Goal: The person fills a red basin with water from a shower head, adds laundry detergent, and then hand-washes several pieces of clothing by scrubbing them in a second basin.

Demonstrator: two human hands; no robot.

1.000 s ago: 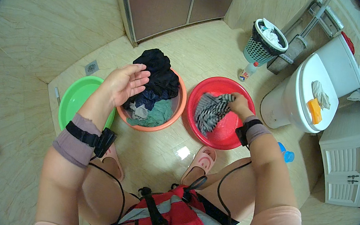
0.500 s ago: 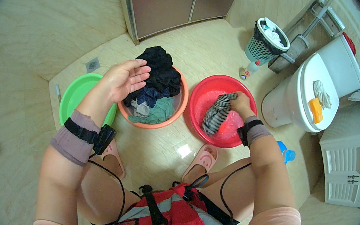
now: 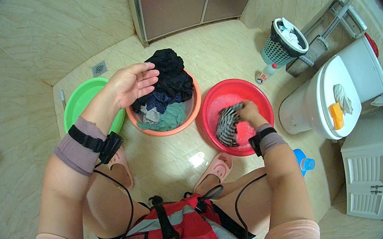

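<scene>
Tiled bathroom floor [image 3: 38, 24]: hand-washing laundry, wash step under way.
Right hand [image 3: 250, 113] clenches striped cloth [image 3: 226, 124] inside red basin [image 3: 219, 99]; left hand [image 3: 130, 84], fingers spread, hovers by orange basin [image 3: 194, 110] of clothes; scrubbing likely needs both hands.

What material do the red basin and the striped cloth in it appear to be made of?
The red basin looks like moulded plastic: glossy, uniform colour, smooth rounded rim. The striped cloth, gripped by the right hand, appears to be soft fabric, since it folds and bunches; it is probably wet, though that is uncertain.

A home bathroom: toilet [image 3: 331, 97], tiled floor [image 3: 36, 39], floor drain [image 3: 100, 68], washing basins [image 3: 247, 108].
</scene>
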